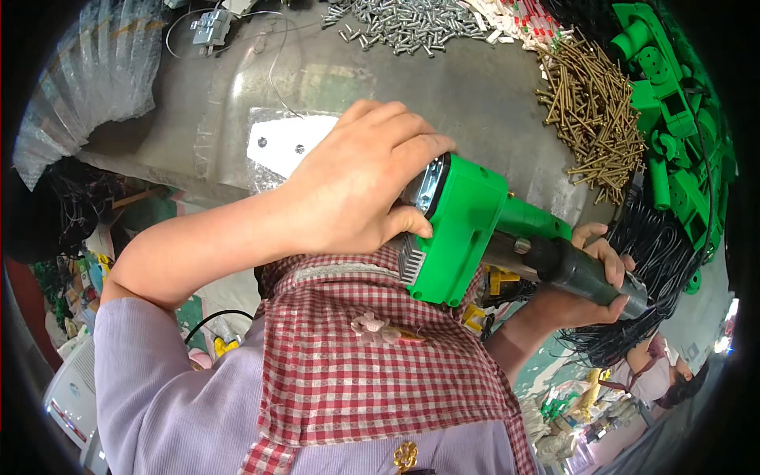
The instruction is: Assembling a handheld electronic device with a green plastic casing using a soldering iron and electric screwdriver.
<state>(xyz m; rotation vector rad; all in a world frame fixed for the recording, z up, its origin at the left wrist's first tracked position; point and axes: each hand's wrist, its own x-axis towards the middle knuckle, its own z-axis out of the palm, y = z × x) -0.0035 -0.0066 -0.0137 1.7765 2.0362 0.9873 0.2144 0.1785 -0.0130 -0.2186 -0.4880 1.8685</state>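
Observation:
My left hand is wrapped over the front of a green plastic tool housing, fingers on top and thumb on the near side. The housing has a shiny metal front and a grey comb-like piece at its lower corner; my palm hides part of the front. My right hand grips a black cylindrical electric screwdriver from below. The screwdriver's metal nose points left at the back of the housing, beside its green tube-like handle. Whether its tip touches a screw is hidden. The housing is held at the table's near edge, above my checked apron.
On the metal table lie a white plate with holes, silver screws, long brass-coloured screws and green plastic parts. Bubble wrap hangs at the left edge. Black cables bunch at right. Another person sits beyond.

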